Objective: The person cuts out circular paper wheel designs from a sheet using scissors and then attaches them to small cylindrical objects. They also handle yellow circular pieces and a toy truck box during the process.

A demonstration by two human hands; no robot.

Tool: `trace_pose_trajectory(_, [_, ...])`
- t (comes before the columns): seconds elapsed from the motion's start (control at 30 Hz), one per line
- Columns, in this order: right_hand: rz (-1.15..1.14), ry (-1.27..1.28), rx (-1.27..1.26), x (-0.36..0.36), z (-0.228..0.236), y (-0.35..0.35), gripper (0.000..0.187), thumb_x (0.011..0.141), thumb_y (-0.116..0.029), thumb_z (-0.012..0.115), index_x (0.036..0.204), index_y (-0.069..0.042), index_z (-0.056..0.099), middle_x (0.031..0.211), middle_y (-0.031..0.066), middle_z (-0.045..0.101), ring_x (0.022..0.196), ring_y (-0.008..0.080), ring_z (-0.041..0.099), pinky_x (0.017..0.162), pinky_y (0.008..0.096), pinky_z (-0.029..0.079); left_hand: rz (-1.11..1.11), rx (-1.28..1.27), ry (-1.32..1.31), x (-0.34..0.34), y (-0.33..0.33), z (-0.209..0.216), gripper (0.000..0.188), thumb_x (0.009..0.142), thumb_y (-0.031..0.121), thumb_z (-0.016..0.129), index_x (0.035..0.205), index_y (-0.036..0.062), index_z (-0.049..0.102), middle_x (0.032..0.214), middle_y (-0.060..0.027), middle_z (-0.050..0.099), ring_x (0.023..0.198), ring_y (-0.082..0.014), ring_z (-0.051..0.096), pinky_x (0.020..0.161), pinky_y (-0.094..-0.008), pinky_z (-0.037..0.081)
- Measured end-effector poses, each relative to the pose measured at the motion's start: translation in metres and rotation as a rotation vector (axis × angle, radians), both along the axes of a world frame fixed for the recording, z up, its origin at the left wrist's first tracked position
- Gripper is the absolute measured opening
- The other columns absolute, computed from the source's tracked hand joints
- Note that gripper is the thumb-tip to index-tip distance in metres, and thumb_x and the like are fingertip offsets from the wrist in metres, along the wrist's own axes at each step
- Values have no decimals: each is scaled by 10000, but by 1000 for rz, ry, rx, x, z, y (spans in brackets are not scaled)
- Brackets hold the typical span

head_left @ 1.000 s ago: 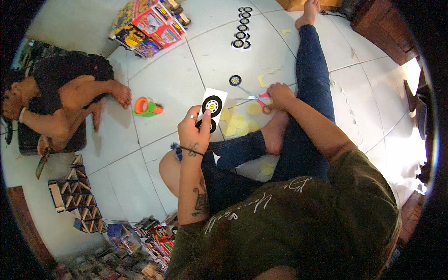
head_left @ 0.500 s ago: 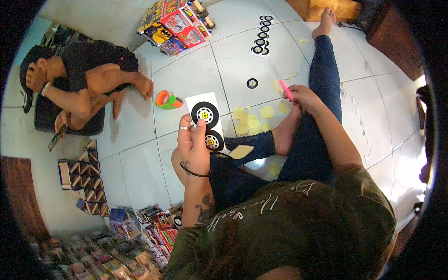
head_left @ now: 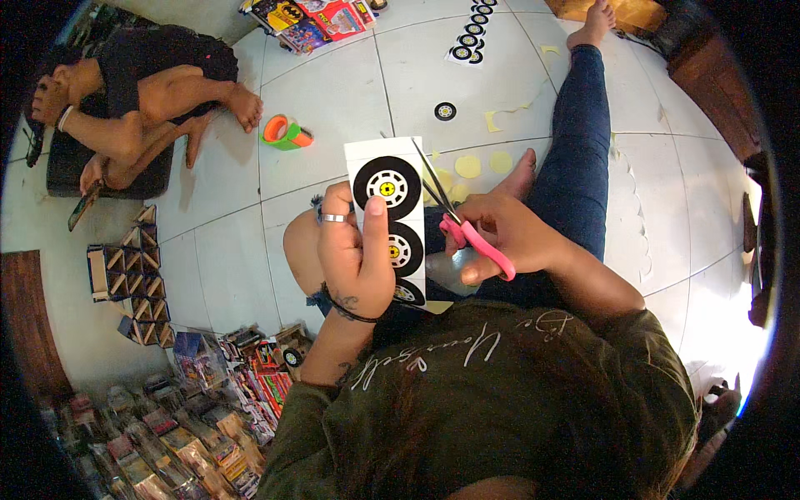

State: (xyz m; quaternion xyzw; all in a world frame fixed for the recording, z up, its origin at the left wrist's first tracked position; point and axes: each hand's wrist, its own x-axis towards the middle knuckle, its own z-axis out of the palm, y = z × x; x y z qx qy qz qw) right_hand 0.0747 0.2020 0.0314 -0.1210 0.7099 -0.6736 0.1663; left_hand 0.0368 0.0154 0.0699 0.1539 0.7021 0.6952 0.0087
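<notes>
My left hand [head_left: 357, 254] holds a white sticker strip [head_left: 383, 148] upright, thumb in front and fingers behind. Black wheel pictures with yellow centres run down the strip; the lowest is partly cut off from sight. Pink-handled scissors [head_left: 477, 242] sit in my right hand [head_left: 521, 237], fingers in the handle loops. Their blades are spread apart and point up along the strip's right edge, one tip beside its upper right corner and the other seemingly behind it. Whether they touch the strip I cannot tell.
On the tiled floor lie a cut-out wheel sticker [head_left: 446, 111], another wheel strip [head_left: 472, 37], pale yellow paper circles [head_left: 468, 167] and a green-orange tape roll [head_left: 287, 133]. A person [head_left: 142, 100] sits at the left with a phone. Colourful boxes [head_left: 312, 21] stand at the back; packaged goods [head_left: 167, 433] fill the lower left.
My right hand has brought the scissors from beside my foot over to the strip, and their blades have opened. The strip has come closer, turned more upright. The view has shifted slightly.
</notes>
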Motion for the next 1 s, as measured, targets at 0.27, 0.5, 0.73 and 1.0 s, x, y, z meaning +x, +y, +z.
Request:
trace_pose_trajectory(0.27, [-92, 19, -104, -8, -1, -18, 426, 617, -399, 795, 700, -28, 603, 600, 28, 569, 550, 95, 509, 515, 247, 405, 15, 2, -4, 3, 3, -3, 163, 935, 113, 431, 1031, -17, 451, 830, -61, 593, 694, -47, 503, 608, -191, 412])
trace_pose_trajectory(0.5, [-142, 24, -63, -6, 3, -23, 457, 591, -422, 806, 698, -25, 604, 603, 38, 575, 546, 101, 514, 506, 252, 403, 10, -78, 62, 5, 3, 1, 173, 936, 112, 422, 1035, -27, 449, 871, -83, 581, 760, -78, 514, 678, -216, 428])
trace_pose_trajectory(0.73, [-219, 19, 49, -3, 8, -28, 486, 572, -432, 817, 697, -19, 595, 572, 24, 535, 517, 85, 479, 471, 248, 376, 29, -141, 97, 7, 1, 3, 180, 937, 124, 421, 1030, -28, 448, 874, -89, 572, 761, -89, 511, 689, -234, 429])
trace_pose_trajectory(1.0, [-201, 14, -22, -5, 4, -30, 481, 571, -425, 827, 658, -23, 577, 545, -7, 515, 508, 55, 451, 451, 227, 350, 19, -93, 123, 5, -3, -1, 169, 933, 116, 432, 1028, -23, 447, 857, -81, 574, 747, -86, 504, 677, -227, 420])
